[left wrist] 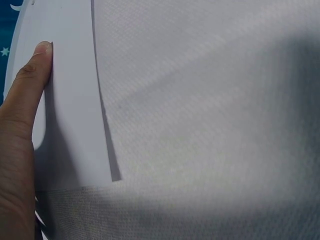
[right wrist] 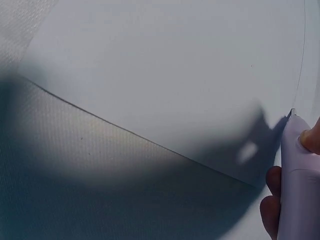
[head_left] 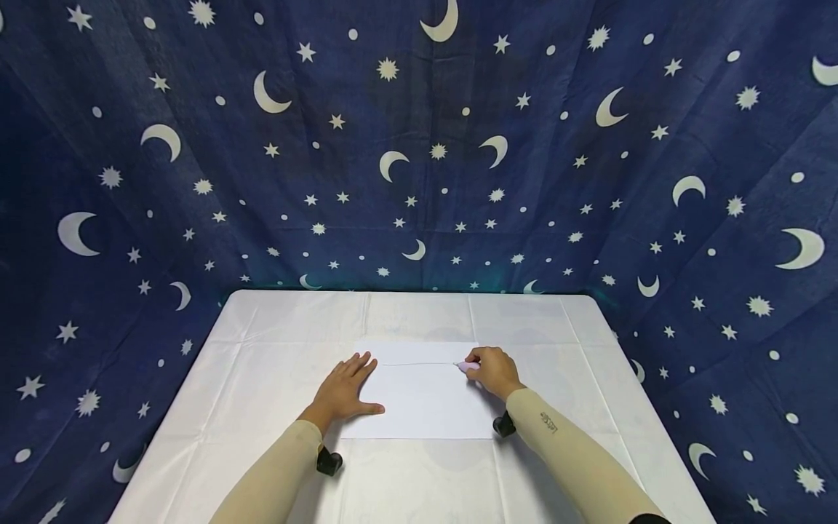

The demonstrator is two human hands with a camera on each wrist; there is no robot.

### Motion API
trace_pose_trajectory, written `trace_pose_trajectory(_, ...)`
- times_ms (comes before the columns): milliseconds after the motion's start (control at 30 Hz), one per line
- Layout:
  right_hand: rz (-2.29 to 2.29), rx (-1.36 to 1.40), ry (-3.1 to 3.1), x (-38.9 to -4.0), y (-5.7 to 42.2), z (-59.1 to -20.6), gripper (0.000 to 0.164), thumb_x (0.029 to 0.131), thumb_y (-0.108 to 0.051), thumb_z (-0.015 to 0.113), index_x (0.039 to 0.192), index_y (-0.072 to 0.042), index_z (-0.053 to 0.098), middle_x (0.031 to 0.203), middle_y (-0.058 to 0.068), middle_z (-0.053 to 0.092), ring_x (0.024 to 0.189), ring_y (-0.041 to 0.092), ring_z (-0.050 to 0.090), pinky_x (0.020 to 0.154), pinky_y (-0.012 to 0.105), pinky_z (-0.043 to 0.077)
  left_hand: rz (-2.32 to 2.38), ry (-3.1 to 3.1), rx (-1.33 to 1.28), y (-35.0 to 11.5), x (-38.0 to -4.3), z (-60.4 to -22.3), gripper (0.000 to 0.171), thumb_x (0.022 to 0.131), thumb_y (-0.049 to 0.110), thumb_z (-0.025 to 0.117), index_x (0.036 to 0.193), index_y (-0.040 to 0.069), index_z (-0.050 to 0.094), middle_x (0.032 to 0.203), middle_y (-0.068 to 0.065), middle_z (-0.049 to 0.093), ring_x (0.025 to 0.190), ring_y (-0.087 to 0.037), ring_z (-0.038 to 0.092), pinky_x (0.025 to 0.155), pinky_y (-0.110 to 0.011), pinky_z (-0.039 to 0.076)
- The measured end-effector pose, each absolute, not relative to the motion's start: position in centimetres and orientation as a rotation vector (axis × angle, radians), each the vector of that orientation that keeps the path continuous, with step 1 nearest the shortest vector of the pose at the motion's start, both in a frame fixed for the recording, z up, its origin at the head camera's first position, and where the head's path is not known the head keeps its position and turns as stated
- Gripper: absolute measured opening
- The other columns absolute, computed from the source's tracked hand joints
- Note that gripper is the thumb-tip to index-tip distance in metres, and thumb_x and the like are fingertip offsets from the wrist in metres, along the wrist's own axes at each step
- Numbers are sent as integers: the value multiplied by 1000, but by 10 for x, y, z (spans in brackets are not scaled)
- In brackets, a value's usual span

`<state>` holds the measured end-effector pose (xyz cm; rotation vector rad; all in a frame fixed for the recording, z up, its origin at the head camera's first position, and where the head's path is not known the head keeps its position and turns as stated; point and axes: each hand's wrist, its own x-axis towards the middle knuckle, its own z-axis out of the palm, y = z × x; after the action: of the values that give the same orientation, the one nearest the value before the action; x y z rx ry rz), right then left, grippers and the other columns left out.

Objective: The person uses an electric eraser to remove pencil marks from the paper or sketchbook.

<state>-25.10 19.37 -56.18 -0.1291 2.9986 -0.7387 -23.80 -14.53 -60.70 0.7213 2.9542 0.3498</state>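
Observation:
A white sheet of paper (head_left: 422, 404) lies on the white-covered table. My left hand (head_left: 343, 390) rests on its left side, fingers spread; the thumb (left wrist: 31, 82) lies straight on the paper in the left wrist view. At the right side, my right hand (head_left: 495, 370) grips a small lavender utility knife (right wrist: 300, 195), its thumb on a raised button. The knife's pointed tip touches the paper near the upper right. A thin line (head_left: 415, 364) runs across the upper part of the sheet to the tip; whether it goes through the paper I cannot tell.
The white tablecloth (head_left: 262, 386) has fold creases and reaches past the sheet on every side. A dark blue curtain (head_left: 366, 240) with moons and stars hangs behind the table and along both sides. Small black devices sit at both wrists.

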Motion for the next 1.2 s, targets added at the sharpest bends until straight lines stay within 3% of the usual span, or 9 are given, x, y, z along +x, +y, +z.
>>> trace_pose_trajectory(600, -785, -160, 3015, -252, 183, -567, 17, 69, -21, 76, 83, -17, 70, 82, -4, 65, 75, 14, 56, 71, 35, 46, 366, 2950, 719, -146, -239, -614, 105, 61, 80, 49, 143, 19, 26, 149, -1, 16, 135, -21, 10, 107, -43, 8)
trace_pose_trajectory(1200, -777, -84, 3003, -253, 194, -567, 16, 68, -22, 77, 83, -19, 70, 85, -3, 65, 77, 15, 55, 70, 35, 45, 341, 2970, 724, -146, -239, -613, 104, 62, 80, 50, 142, 18, 29, 148, -1, 18, 135, -21, 13, 107, -44, 12)
